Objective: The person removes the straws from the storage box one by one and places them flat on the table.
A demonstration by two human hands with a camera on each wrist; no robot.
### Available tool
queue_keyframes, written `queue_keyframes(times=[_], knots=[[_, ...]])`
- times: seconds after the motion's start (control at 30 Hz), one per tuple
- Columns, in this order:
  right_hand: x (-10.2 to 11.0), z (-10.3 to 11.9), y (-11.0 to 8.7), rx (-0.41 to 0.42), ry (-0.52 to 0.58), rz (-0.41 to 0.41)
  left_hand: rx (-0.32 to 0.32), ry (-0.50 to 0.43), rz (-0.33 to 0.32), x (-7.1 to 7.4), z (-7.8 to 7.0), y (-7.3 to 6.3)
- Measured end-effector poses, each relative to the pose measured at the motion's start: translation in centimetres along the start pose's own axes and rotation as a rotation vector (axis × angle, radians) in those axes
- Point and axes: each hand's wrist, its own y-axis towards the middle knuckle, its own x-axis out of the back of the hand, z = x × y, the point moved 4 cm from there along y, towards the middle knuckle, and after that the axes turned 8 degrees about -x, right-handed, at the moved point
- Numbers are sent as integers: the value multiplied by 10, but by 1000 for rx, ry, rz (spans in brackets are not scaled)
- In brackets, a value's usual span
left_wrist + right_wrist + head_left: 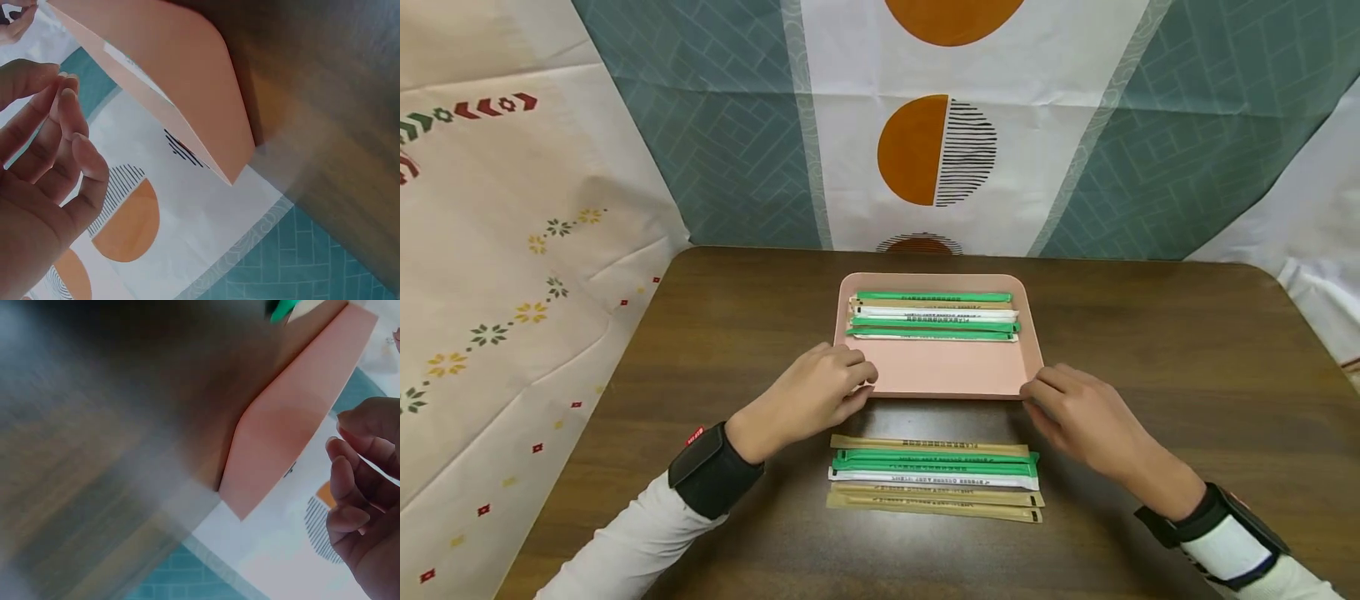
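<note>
A pink tray (pixel 947 371) stands on the table and holds a row of long thin paper-wrapped straws (pixel 934 321) in green, white and tan across its far half. My left hand (pixel 820 387) is by the tray's near left corner, fingers bent loosely. In the left wrist view, the left hand's thumb and fingertips (pixel 69 94) come together with nothing visible between them. At the near right corner my right hand (pixel 1078 421) hovers with loosely curled fingers; the right wrist view shows no object in the right hand (pixel 369 494). Below the tray lies a second row of wrapped straws (pixel 934 477).
The brown wooden table (pixel 1165 350) ends at the back against a hanging patterned cloth (pixel 1037 158). A cream cloth (pixel 550 333) with small printed flowers hangs along the left edge. Black bands (pixel 715 471) are strapped round both wrists.
</note>
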Motion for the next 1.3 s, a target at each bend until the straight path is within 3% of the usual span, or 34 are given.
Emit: queue_keyframes(times=[0.23, 0.4, 0.53, 0.67, 0.97, 1.3], knots=[[-15, -22, 25, -63, -34, 71, 9, 3, 34, -8, 23, 21], [-28, -36, 36, -112, -32, 159, 35, -19, 92, -19, 38, 38], [-38, -44, 46, -139, -23, 219, 60, 23, 119, -28, 47, 45], [-46, -49, 55, -151, -40, 244, 57, 88, 126, -37, 51, 47], [-57, -50, 60, -148, -124, 212, 101, 187, 187, -49, 57, 43], [-61, -49, 59, -128, -181, 190, 148, 135, 210, -60, 61, 39]])
